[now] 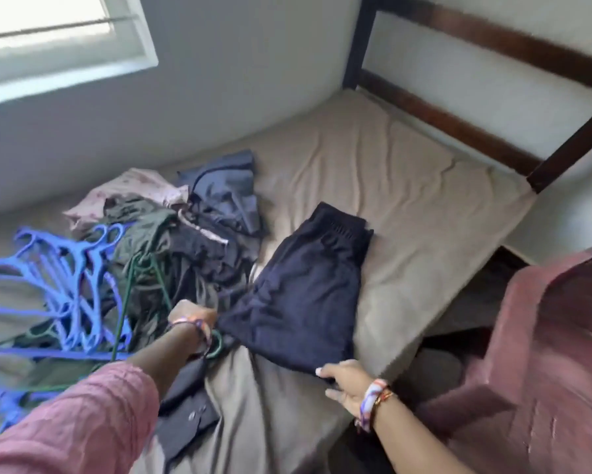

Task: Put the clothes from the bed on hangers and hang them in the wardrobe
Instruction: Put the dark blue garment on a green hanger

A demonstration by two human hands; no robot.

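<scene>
Navy trousers point(305, 289) lie folded on the tan mattress point(407, 186) of the bed, waistband toward the headboard point(493, 63), hem end near the front edge. Both hands are on that hem end: the left hand point(192, 314) grips the left corner with curled fingers, while the right hand point(344, 383) pinches the right corner, thumb on top of the cloth and the other fingers below it. A green hanger point(140, 302) lies just beside the left hand, its hook by the wrist; whether that hand also touches it cannot be told. Left of the trousers sits a heap of clothes point(185, 227), grey-blue, olive, dark and pale pink pieces tangled together, and further left a pile of blue plastic hangers point(62, 278) rests partly on the heap. A dark buttoned garment point(188, 415) lies near the front edge, under the left forearm. Both wrists carry bracelets, and pink sleeves point(82, 422) cover the arms. A window point(55, 39) is at upper left.
</scene>
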